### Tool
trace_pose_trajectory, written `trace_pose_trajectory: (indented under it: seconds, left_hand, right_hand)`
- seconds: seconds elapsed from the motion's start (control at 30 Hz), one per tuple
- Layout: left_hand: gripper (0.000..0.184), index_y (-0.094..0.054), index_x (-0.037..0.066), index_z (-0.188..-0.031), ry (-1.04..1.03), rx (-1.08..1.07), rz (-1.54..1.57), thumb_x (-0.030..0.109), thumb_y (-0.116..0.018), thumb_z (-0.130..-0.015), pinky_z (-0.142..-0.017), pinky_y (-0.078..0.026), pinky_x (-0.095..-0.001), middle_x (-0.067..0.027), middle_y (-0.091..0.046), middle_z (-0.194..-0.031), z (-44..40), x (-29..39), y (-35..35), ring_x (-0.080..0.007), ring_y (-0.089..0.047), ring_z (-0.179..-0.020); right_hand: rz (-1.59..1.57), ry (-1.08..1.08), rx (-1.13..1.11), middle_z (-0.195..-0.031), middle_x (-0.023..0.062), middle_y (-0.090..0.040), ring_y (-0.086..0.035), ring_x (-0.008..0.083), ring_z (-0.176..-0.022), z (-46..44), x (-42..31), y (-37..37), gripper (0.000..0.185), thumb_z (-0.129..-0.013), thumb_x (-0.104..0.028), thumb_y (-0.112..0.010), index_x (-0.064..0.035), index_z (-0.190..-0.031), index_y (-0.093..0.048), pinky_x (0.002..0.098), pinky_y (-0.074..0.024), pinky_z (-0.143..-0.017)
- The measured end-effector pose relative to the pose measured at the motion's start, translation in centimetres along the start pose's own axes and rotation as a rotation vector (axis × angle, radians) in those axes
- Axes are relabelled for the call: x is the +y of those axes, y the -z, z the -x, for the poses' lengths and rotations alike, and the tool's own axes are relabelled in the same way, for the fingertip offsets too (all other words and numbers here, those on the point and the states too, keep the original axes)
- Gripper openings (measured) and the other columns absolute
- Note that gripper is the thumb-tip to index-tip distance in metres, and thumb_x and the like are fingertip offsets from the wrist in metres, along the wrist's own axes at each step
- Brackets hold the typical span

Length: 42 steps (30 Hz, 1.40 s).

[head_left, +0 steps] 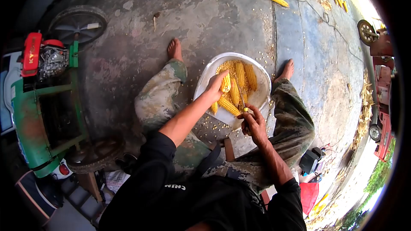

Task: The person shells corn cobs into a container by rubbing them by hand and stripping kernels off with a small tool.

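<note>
Yellow, knobbly corn cob (225,84) in the left hand (215,86), its kernels glossy and set in tight rows; fingers curled round it, grip closed. Right hand (254,124) a little apart, nearer the body, fingers bent and clamped on a tool with a yellow-topped handle (245,109) and a thin, straight metal shaft (242,98). Shaft points forward among the cobs; whether its tip touches one is hard to tell at this size. Both hands work over a white basin (206,77), smooth-walled and rounded, standing between the knees. Inside: more whole cobs (239,74), ridged and tapering, lying on a bed of loose kernels. Camouflage trousers (159,96), creased cloth, either side of the basin; bare feet (174,50) flat on grey concrete (137,28), worn and blotched, kernels scattered about. One cob (278,0) lies alone on the floor farther forward. To the left, a green metal machine (32,124) with a red engine (32,54) and dark spoked wheel (77,25). Off right, dry, papery husks (366,102) in a strip.
</note>
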<state>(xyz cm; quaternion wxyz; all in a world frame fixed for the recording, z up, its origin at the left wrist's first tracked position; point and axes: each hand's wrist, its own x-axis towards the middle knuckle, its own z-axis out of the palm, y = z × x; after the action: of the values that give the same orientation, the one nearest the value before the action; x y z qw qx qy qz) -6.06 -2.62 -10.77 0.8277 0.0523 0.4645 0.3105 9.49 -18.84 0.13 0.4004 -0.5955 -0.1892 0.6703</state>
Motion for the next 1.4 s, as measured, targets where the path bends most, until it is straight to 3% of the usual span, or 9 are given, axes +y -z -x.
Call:
trace_pose_trajectory:
  seconds: [0.13,0.3,0.37,0.53,0.77,1.0,1.17,1.23,1.4]
  left_hand:
    - [0.029,-0.056,0.009,-0.107,0.030,0.042,0.016,0.034,-0.064,-0.094,-0.059,-0.056,-0.0311,-0.0093,-0.065,-0.081,-3.8,-1.8,2.7,-0.0194,-0.064,-0.067]
    - [0.048,-0.058,0.003,-0.098,0.039,0.045,0.089,0.049,-0.043,-0.098,-0.060,-0.057,-0.0384,-0.0123,-0.064,-0.078,-8.0,-2.7,7.0,-0.0248,-0.064,-0.068]
    - [0.049,-0.058,0.001,-0.098,0.071,0.214,0.249,0.047,-0.041,-0.098,-0.063,-0.059,-0.0424,-0.0152,-0.063,-0.076,-9.4,-3.5,7.6,-0.0285,-0.064,-0.069]
    - [0.041,-0.054,0.005,-0.110,0.127,0.214,0.250,0.044,-0.052,-0.099,-0.075,-0.061,-0.0420,-0.0141,-0.064,-0.092,-10.8,-5.3,8.1,-0.0268,-0.065,-0.081]
    - [0.039,-0.056,0.011,-0.108,0.148,0.245,0.209,0.046,-0.063,-0.094,-0.064,-0.060,-0.0354,-0.0087,-0.064,-0.092,-11.7,-7.9,8.0,-0.0210,-0.065,-0.076]
    - [0.041,-0.056,0.013,-0.105,0.181,0.261,0.275,0.050,-0.039,-0.103,-0.056,-0.053,-0.0356,-0.0053,-0.064,-0.083,-13.5,-9.2,8.1,-0.0182,-0.061,-0.064]
    - [0.038,-0.055,0.012,-0.108,0.254,0.292,0.230,0.047,-0.042,-0.103,-0.057,-0.053,-0.0374,-0.0049,-0.063,-0.085,-13.9,-9.2,7.9,-0.0180,-0.061,-0.065]
    - [0.045,-0.056,0.011,-0.107,0.231,0.325,0.272,0.053,-0.040,-0.101,-0.054,-0.055,-0.0351,-0.0056,-0.062,-0.084,-13.8,-9.2,7.4,-0.0187,-0.061,-0.066]
    - [0.046,-0.052,0.010,-0.116,0.246,0.410,0.259,0.053,-0.041,-0.102,-0.055,-0.055,-0.0362,-0.0088,-0.061,-0.098,-13.7,-8.6,6.7,-0.0197,-0.061,-0.075]
  right_hand:
    - [-0.036,-0.012,0.020,-0.091,0.0121,-0.064,-0.053,0.0114,-0.053,-1.0,0.7,0.1,0.041,-0.102,-0.021,-0.048,-0.0041,-0.138,-0.043,0.0252,-0.0417,-0.042]
    - [-0.032,-0.058,-0.003,-0.092,0.0111,-0.063,-0.054,0.0109,-0.056,-1.5,1.5,0.5,0.044,-0.103,-0.023,-0.044,-0.0014,-0.141,-0.042,0.0250,-0.0435,-0.044]
    - [-0.010,-0.073,-0.019,-0.093,0.0111,-0.063,-0.055,0.0112,-0.057,-1.8,1.9,0.4,0.043,-0.103,-0.022,-0.045,-0.0007,-0.140,-0.043,0.0250,-0.0449,-0.044]
    - [0.134,-0.113,0.011,-0.093,0.0118,-0.064,-0.060,0.0124,-0.061,-2.4,2.8,0.2,0.043,-0.101,-0.018,-0.047,-0.0006,-0.140,-0.044,0.0251,-0.0475,-0.043]
    - [0.223,-0.134,0.050,-0.090,0.0112,-0.065,-0.057,0.0107,-0.059,-3.4,3.8,0.1,0.043,-0.100,-0.018,-0.051,-0.0022,-0.140,-0.046,0.0243,-0.0458,-0.043]
    - [0.279,-0.183,0.103,-0.089,0.0102,-0.065,-0.056,0.0108,-0.058,-3.9,5.1,0.6,0.042,-0.099,-0.020,-0.051,-0.0017,-0.138,-0.049,0.0256,-0.0445,-0.045]
    - [0.279,-0.168,0.112,-0.089,0.0096,-0.065,-0.055,0.0104,-0.058,-4.6,5.3,0.2,0.043,-0.099,-0.020,-0.051,-0.0026,-0.138,-0.050,0.0254,-0.0445,-0.045]
    - [0.279,-0.163,0.114,-0.089,0.0094,-0.064,-0.055,0.0101,-0.058,-4.7,5.4,0.1,0.043,-0.099,-0.020,-0.051,-0.0030,-0.139,-0.050,0.0253,-0.0445,-0.046]
    - [0.278,-0.156,0.131,-0.089,0.0085,-0.064,-0.054,0.0090,-0.057,-4.8,5.7,0.0,0.042,-0.100,-0.021,-0.051,-0.0032,-0.138,-0.051,0.0244,-0.0436,-0.047]
